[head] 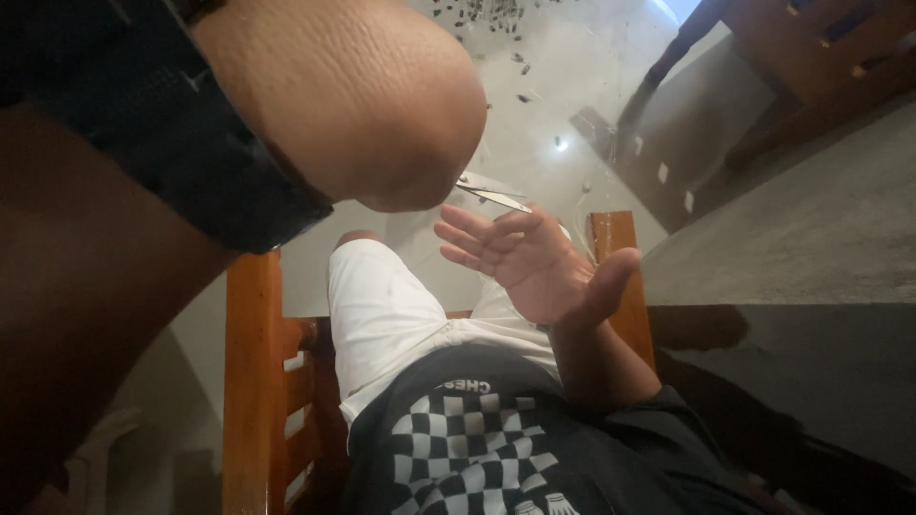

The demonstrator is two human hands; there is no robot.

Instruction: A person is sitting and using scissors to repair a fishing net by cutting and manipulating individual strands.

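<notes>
Left arm: a bare elbow (pixel 353 105) and a dark sleeve (pixel 162 124) filled the upper left, very close to the camera; the left hand lay hidden behind the elbow, so whether its fingers were spread or closed could not be told.
Floor: pale and glossy (pixel 563 86), with small dark scraps (pixel 482 14) scattered at the top edge.
Chair: an orange-brown wooden frame (pixel 253 381) with slatted sides stood under the seated person.
Clothing: white shorts (pixel 382 305) covered the thigh; a dark shirt with a black-and-white chequered panel (pixel 468 448) lay below them.
Furniture: another wooden piece (pixel 811 57) stood at the upper right.
Right hand: the right hand (pixel 534 262) was held palm up above the lap, fingers spread and slightly curled, thumb out to the side, gripping nothing.
Scissors: metal blades (pixel 491 191) jutted from behind the elbow, just above the right fingertips (pixel 453 234); whether they touched could not be told.
</notes>
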